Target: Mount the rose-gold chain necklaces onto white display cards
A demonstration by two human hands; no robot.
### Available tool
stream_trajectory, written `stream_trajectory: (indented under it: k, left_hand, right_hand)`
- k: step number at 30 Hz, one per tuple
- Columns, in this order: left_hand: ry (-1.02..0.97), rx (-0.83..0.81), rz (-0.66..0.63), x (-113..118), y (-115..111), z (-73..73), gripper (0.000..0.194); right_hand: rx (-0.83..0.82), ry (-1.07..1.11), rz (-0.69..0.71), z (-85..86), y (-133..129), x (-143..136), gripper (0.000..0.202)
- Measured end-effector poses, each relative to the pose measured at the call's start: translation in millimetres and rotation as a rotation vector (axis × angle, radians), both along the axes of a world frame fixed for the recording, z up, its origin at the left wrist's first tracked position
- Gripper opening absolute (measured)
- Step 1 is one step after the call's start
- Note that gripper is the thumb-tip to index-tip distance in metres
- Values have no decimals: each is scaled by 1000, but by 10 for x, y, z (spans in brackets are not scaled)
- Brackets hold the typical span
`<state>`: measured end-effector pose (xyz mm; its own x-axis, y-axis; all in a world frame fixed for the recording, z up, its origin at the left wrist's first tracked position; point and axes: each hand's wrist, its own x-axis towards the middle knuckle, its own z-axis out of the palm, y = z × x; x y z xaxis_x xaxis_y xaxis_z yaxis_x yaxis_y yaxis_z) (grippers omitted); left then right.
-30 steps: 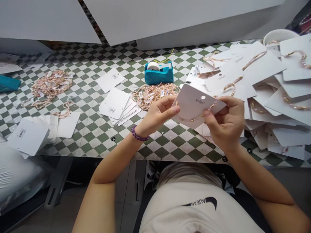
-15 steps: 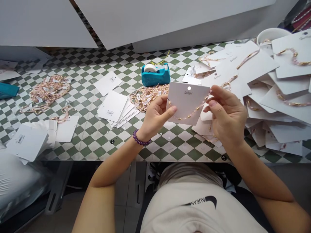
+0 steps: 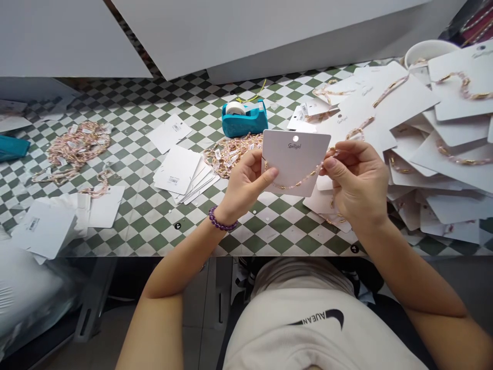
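Observation:
My left hand (image 3: pixel 248 182) grips the left edge of a white card (image 3: pixel 295 156), thumb on its front. A pink and gold beaded strand (image 3: pixel 300 183) hangs across the card's lower front. At the card's right side, my right hand (image 3: pixel 356 180) pinches the strand's right end between thumb and fingers. Behind my left hand lies a heap of beaded strands (image 3: pixel 227 151). Just beyond it stands a teal tape dispenser (image 3: pixel 245 121) with a white roll.
Blank white cards (image 3: pixel 179 169) lie stacked left of my left hand. Carded strands (image 3: pixel 454 159) pile up at the right, below a white bowl (image 3: pixel 429 51). Another strand heap (image 3: pixel 79 146) and more cards (image 3: pixel 46 226) are at the left.
My right hand has drawn its pinch on the strand's end slightly down and left, and more of the end shows above the fingers. The card is held much as before.

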<state>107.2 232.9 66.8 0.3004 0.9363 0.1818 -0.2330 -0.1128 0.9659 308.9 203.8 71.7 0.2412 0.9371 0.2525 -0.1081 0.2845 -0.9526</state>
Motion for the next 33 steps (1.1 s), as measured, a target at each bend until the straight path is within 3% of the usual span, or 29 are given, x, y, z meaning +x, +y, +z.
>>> stream_trajectory:
  k: [13,18,25,30,33]
  left_hand:
    - [17,53,5,30,2,-28,32]
    - [-20,65,43,92,-37,-50,28]
    - [-35,15,16,94,-41,-74,32]
    - [-16,53,76,103,-38,-83,33]
    - [19,91,111,109,-51,-101,32]
  right_hand:
    - [-6,-87,57,-61,29,52,26]
    - [-60,-33,65,-50,18,28,37]
    - [-145,7,251,-45,57,72,53]
    - [-198,9,83,88,-59,4,34]
    - [-167,-97,-3,144,-135,-37,24]
